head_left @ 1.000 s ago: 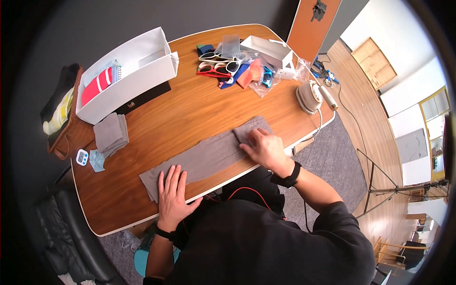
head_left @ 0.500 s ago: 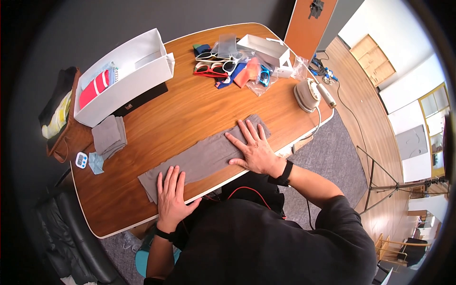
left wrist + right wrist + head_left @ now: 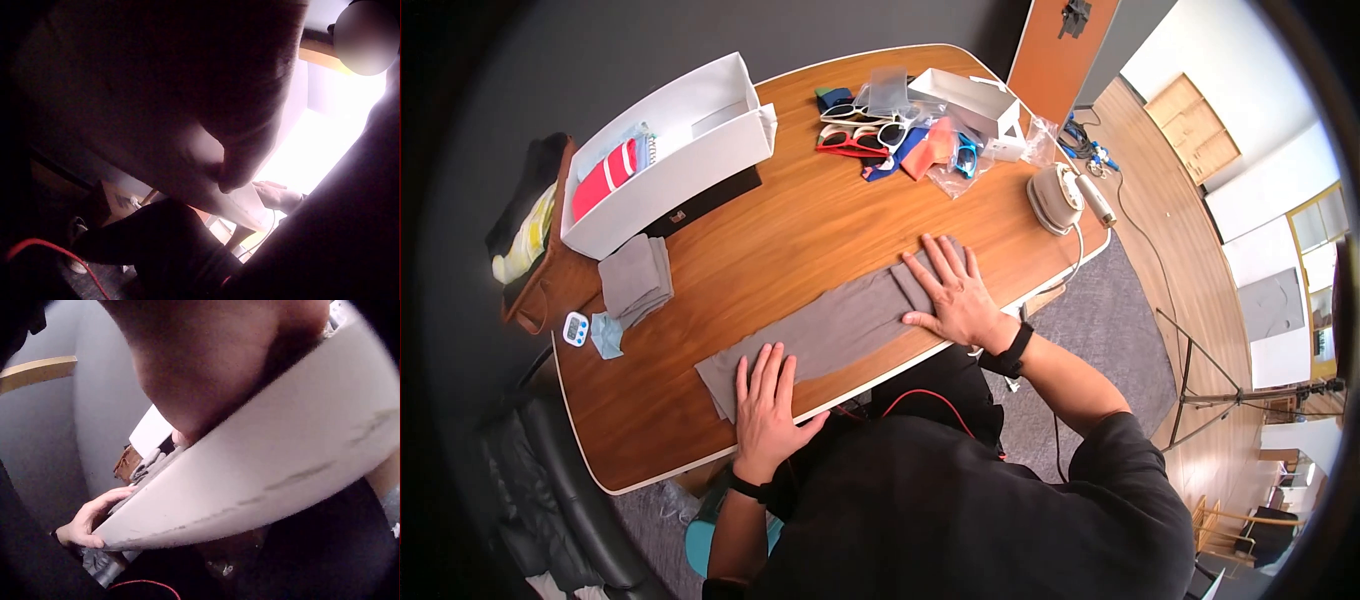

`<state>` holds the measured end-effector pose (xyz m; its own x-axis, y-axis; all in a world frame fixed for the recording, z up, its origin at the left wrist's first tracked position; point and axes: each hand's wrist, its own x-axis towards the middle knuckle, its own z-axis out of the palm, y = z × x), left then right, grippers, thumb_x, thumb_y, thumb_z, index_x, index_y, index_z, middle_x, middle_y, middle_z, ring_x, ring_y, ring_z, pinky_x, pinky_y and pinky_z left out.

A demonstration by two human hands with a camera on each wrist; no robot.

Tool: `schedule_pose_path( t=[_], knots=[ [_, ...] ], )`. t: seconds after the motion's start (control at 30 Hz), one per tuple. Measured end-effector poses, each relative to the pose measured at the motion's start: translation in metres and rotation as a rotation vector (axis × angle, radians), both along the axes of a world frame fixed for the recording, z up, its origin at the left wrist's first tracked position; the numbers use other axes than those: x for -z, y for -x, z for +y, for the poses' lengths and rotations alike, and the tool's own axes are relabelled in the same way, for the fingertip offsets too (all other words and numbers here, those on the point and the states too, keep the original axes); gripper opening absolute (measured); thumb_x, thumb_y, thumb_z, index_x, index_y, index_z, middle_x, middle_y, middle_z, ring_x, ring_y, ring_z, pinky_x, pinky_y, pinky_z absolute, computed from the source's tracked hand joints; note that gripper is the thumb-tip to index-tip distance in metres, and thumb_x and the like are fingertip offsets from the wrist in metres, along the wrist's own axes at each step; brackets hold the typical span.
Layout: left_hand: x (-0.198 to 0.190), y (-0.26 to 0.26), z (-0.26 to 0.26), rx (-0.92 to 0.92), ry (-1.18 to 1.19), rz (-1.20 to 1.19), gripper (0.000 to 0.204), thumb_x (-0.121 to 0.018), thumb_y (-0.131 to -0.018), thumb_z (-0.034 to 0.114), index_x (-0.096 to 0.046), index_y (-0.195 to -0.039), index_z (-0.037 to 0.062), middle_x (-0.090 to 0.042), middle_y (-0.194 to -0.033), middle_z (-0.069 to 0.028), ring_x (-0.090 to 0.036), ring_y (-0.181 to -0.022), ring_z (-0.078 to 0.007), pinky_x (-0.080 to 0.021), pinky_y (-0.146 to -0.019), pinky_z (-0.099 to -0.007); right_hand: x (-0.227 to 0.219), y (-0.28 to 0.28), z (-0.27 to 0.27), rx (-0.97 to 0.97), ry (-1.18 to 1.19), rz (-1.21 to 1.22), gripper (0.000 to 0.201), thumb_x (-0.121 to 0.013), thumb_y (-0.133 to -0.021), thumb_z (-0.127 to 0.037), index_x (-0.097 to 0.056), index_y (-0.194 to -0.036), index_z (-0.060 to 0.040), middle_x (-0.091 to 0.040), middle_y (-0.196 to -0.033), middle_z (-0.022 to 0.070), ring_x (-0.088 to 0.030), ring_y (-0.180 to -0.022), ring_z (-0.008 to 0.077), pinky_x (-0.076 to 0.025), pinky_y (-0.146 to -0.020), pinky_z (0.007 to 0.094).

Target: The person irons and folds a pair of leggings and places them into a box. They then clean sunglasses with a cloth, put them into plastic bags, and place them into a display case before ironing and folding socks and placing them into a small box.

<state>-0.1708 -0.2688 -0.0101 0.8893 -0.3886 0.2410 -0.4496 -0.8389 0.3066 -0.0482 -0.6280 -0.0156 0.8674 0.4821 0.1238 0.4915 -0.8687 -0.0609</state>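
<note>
A long strip of grey cloth [image 3: 830, 325] lies along the front edge of the wooden table, its right end folded over on itself. On that folded end my right hand [image 3: 955, 298] rests flat, fingers straight and spread. At the strip's left end my left hand [image 3: 768, 405] lies with straight fingers on the cloth and the thumb out at the table edge. In the right wrist view the left hand [image 3: 94, 519] shows at the far end of the white table edge [image 3: 250, 469]. The left wrist view is mostly dark.
A folded grey cloth stack [image 3: 636, 280], a white timer [image 3: 575, 328] and a light blue piece [image 3: 607, 335] lie at left. Behind them stands an open white box [image 3: 700, 165]. Sunglasses [image 3: 852, 142] and plastic bags lie at the back; a garment steamer [image 3: 1055, 200] stands at right.
My right hand went from curled fingers at the fold to flat and spread on it, then shifted slightly right along the cloth. The left hand has stayed in place.
</note>
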Motion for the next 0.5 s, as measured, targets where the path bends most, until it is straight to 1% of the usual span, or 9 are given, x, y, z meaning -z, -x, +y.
schedule_pose_path(
  t=[0.07, 0.17, 0.23, 0.3, 0.33, 0.47, 0.5],
  knots=[
    [0.000, 0.001, 0.000, -0.002, -0.004, 0.003, 0.094, -0.091, -0.074, 0.041, -0.053, -0.147, -0.0050, -0.047, -0.162, -0.0243, -0.041, -0.154, -0.0404, -0.023, -0.129, -0.0618, 0.003, -0.005, -0.006, 0.032, 0.004, 0.022, 0.102, -0.054, -0.093, -0.081, -0.034, -0.169, -0.0161, -0.028, -0.172, 0.0277, -0.027, -0.159, 0.0485, -0.023, -0.124, 0.0703],
    [0.000, 0.000, 0.001, -0.021, -0.012, 0.010, 0.097, -0.091, -0.074, 0.041, -0.052, -0.150, -0.0041, -0.045, -0.164, -0.0229, -0.039, -0.155, -0.0402, -0.022, -0.129, -0.0616, 0.003, -0.013, -0.023, 0.038, 0.030, 0.016, 0.100, -0.055, -0.094, -0.080, -0.034, -0.169, -0.0172, -0.028, -0.173, 0.0268, -0.027, -0.159, 0.0482, -0.023, -0.124, 0.0699],
    [0.000, 0.002, 0.004, -0.038, -0.008, 0.055, 0.101, -0.091, -0.074, 0.043, -0.049, -0.155, -0.0017, -0.042, -0.167, -0.0212, -0.035, -0.158, -0.0399, -0.021, -0.130, -0.0615, 0.006, -0.019, -0.039, 0.029, 0.020, 0.018, 0.098, -0.057, -0.095, -0.077, -0.035, -0.169, -0.0178, -0.028, -0.173, 0.0263, -0.027, -0.159, 0.0480, -0.023, -0.124, 0.0692],
    [-0.003, 0.004, 0.007, -0.064, -0.037, 0.080, 0.103, -0.090, -0.075, 0.046, -0.048, -0.156, -0.0006, -0.040, -0.169, -0.0208, -0.034, -0.159, -0.0395, -0.020, -0.130, -0.0615, 0.003, -0.023, -0.054, 0.098, 0.058, 0.030, 0.096, -0.058, -0.096, -0.075, -0.035, -0.169, -0.0181, -0.028, -0.173, 0.0257, -0.027, -0.159, 0.0475, -0.022, -0.125, 0.0678],
    [-0.004, 0.005, 0.009, -0.067, -0.059, 0.102, 0.105, -0.090, -0.075, 0.048, -0.047, -0.158, 0.0006, -0.039, -0.170, -0.0204, -0.032, -0.160, -0.0390, -0.019, -0.130, -0.0615, 0.002, -0.025, -0.061, 0.094, 0.059, 0.034, 0.095, -0.057, -0.096, -0.075, -0.035, -0.169, -0.0183, -0.027, -0.173, 0.0254, -0.027, -0.159, 0.0473, -0.022, -0.125, 0.0671],
    [-0.003, 0.007, 0.016, -0.074, -0.065, 0.100, 0.106, -0.088, -0.077, 0.052, -0.046, -0.159, 0.0014, -0.037, -0.171, -0.0204, -0.030, -0.160, -0.0380, -0.018, -0.131, -0.0614, 0.002, -0.028, -0.076, 0.093, 0.068, 0.047, 0.094, -0.057, -0.097, -0.074, -0.034, -0.170, -0.0182, -0.027, -0.174, 0.0247, -0.026, -0.160, 0.0470, -0.021, -0.126, 0.0662],
    [-0.004, 0.007, 0.017, -0.060, -0.056, 0.102, 0.105, -0.088, -0.077, 0.054, -0.047, -0.158, 0.0008, -0.038, -0.170, -0.0207, -0.032, -0.160, -0.0380, -0.020, -0.130, -0.0609, 0.001, -0.028, -0.078, 0.098, 0.072, 0.056, 0.094, -0.057, -0.098, -0.074, -0.034, -0.170, -0.0179, -0.027, -0.174, 0.0248, -0.025, -0.160, 0.0471, -0.021, -0.126, 0.0663]
  ],
)
